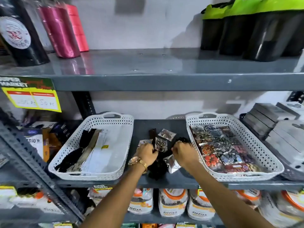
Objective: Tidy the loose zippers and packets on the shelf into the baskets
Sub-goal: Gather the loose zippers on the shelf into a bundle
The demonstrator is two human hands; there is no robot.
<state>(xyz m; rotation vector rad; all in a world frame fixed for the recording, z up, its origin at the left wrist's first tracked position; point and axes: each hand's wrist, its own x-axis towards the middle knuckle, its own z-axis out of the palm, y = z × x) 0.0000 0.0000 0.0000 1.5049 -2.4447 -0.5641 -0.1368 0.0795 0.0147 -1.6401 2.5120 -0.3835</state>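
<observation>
Two white baskets are counted beside the fingers, and two hands; three pink rolls above.

Grey metal shelf, middle tier of a rack. Directly on it, left to right: boxes at the far left; a white basket holding zippers; a loose pile in the bare gap, made up of clear packets toward the back and black zippers toward the front edge; a second white basket filled with packets; a dark basket at the far right carrying grey boxes. The two white baskets sit well apart, each reaching the front edge of the shelf.
</observation>
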